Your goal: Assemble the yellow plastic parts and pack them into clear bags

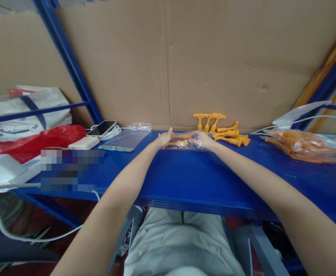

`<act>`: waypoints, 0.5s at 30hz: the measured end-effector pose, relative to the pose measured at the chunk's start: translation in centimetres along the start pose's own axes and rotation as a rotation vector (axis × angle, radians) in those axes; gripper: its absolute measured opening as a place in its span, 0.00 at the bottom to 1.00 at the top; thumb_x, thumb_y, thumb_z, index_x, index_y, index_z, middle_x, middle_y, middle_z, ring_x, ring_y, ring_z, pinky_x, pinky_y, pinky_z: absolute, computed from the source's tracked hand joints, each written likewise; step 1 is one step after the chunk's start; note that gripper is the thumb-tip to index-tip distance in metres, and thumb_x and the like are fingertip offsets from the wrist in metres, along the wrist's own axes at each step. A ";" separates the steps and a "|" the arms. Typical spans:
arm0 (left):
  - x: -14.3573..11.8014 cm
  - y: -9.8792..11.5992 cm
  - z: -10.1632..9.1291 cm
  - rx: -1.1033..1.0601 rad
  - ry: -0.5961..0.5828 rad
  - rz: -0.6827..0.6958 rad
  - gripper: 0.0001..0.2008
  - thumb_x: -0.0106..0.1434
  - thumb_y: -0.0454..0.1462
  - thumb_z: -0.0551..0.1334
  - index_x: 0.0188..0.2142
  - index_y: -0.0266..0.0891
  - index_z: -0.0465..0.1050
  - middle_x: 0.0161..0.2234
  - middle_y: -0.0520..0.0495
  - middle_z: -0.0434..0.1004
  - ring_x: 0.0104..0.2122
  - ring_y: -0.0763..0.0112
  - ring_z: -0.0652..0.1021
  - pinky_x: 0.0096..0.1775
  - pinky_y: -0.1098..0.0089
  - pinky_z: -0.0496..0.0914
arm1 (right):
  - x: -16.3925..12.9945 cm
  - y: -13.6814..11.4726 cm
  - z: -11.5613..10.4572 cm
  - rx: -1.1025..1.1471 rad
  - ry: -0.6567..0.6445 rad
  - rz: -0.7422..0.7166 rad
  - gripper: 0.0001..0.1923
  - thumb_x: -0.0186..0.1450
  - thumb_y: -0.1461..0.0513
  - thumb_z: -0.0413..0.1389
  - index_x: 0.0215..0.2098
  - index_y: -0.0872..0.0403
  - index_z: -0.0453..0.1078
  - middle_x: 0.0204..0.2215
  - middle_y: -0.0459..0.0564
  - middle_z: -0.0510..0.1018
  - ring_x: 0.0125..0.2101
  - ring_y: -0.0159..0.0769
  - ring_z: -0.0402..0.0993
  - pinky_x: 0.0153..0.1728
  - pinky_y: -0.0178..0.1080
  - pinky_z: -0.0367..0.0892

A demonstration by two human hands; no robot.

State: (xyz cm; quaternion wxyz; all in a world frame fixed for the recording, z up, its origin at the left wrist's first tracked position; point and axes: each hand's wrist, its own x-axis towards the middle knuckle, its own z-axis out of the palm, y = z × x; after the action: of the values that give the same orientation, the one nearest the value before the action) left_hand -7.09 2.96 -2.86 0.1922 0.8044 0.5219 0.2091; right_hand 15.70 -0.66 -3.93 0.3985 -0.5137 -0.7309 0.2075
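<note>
A clear plastic bag (189, 147) lies on the blue shelf, with orange plastic toy hammers (182, 144) inside it. My left hand (165, 138) grips the bag's left end, thumb pointing up. At the right end, the fingers of my right hand (201, 139) close around an orange hammer at the bag; they are blurred and partly behind the plastic. Just beyond my right hand, several loose orange hammers (227, 133) lie in a pile, and a few with T-shaped heads (209, 117) lean against the cardboard.
A flat clear bag (124, 138) lies left of my hands, near a phone (101, 128), a coiled white cable (113, 134) and a white power bank (84, 143). On the right rests a filled bag of orange pieces (302, 145). Cardboard (145, 61) closes off the back.
</note>
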 end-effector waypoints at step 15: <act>-1.6 2.0 -0.6 0.075 0.032 -0.047 0.42 0.71 0.52 0.28 0.58 0.34 0.72 0.60 0.38 0.71 0.65 0.51 0.63 0.67 0.50 0.42 | -1.6 -2.6 -0.4 0.003 -0.430 -0.119 0.11 0.58 0.55 0.63 0.30 0.54 0.81 0.33 0.49 0.84 0.37 0.40 0.79 0.40 0.37 0.71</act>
State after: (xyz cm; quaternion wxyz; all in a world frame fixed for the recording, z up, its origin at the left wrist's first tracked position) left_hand -6.49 0.83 -1.53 0.1585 0.7951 0.5511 0.1975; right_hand 14.77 -3.15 -2.46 0.2460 -0.4131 -0.8276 0.2896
